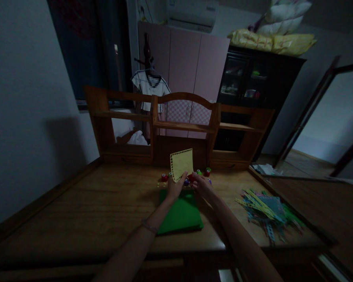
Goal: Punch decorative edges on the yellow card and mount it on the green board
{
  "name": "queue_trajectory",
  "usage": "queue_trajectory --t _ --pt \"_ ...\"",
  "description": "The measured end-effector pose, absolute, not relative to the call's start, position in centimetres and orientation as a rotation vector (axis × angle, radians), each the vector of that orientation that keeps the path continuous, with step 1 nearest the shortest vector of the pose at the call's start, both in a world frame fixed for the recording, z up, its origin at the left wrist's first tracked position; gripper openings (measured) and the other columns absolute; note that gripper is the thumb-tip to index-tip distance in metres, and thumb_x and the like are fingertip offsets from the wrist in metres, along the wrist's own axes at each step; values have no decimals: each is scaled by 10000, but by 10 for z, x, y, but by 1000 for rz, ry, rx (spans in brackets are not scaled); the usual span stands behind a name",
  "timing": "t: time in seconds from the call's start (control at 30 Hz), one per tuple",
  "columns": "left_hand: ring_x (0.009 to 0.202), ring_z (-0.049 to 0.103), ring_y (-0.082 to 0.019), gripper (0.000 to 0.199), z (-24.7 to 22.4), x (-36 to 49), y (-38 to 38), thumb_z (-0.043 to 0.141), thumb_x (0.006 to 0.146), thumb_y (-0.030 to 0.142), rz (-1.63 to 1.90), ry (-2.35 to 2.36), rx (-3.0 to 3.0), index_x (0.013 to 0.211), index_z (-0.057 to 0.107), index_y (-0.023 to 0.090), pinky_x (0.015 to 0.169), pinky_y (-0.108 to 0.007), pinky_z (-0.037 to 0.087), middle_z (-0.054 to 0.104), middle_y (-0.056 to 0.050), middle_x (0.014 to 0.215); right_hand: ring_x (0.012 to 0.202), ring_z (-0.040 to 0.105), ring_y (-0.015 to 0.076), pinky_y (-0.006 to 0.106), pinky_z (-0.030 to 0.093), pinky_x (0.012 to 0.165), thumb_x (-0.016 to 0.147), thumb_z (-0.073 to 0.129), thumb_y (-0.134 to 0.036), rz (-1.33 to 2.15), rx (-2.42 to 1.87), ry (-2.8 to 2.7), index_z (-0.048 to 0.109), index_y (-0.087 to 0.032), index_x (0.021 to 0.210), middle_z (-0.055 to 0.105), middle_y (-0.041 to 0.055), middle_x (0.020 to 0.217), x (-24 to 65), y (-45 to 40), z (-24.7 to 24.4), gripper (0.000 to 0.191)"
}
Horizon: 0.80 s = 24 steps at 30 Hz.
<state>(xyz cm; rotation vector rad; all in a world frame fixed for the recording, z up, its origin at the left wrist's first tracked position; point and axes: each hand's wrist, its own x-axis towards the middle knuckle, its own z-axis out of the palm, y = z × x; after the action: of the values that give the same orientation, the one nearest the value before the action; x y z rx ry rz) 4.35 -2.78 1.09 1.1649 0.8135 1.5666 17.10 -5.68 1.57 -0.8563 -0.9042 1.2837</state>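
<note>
My left hand [176, 187] is closed on a yellow sheet of paper [181, 163], thumb on its front. A row of small cut-outs runs along the paper's left and top edges. My right hand [204, 185] is closed around a small red craft punch [191, 178], at the paper's lower right corner; fingers partly hide it. Beyond the hands stand more small punches: a red one [164, 177], a green one [199, 172] and a red-and-green one [208, 171]. Below the hands lies a stack of green sheets [181, 213].
On the right of the wooden table [106, 203] is a loose pile of punched paper strips and scraps [264, 207]. A wooden shelf unit [184, 126] rises along the table's far edge. Tiny yellow paper bits [161, 185] lie near the red punch at left.
</note>
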Motion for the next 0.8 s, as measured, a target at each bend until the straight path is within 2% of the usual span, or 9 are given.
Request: queue_trajectory --t 0.37,0.53,0.67,0.8 --pt "900 673 -214 392 11 45 -23 757 652 268 1572 807 1067 1011 673 137 854 -332 516 712 -100 988 632 609 124 213 472 564 680 751 -428 1300 -867 -925 660 -185 795 679 49 791 171 -56 15 284" --pt "893 675 -222 411 11 46 -23 774 628 258 1536 779 1054 1007 672 135 863 -354 515 711 -104 985 638 611 121 222 480 582 659 773 -438 1297 -863 -907 649 -179 796 679 56 816 172 -56 14 318" --pt "922 667 -234 403 7 46 -22 767 644 301 1494 784 1063 998 672 133 869 -370 514 705 -111 1004 635 604 116 214 470 568 677 760 -439 1301 -878 -916 651 -167 806 673 62 826 173 -56 14 321" --pt "963 655 -238 363 4 45 -20 737 685 346 1475 807 1080 983 677 147 909 -388 489 701 -110 1018 552 560 100 212 432 505 675 757 -444 1289 -869 -907 644 -173 766 653 36 737 172 -55 15 307"
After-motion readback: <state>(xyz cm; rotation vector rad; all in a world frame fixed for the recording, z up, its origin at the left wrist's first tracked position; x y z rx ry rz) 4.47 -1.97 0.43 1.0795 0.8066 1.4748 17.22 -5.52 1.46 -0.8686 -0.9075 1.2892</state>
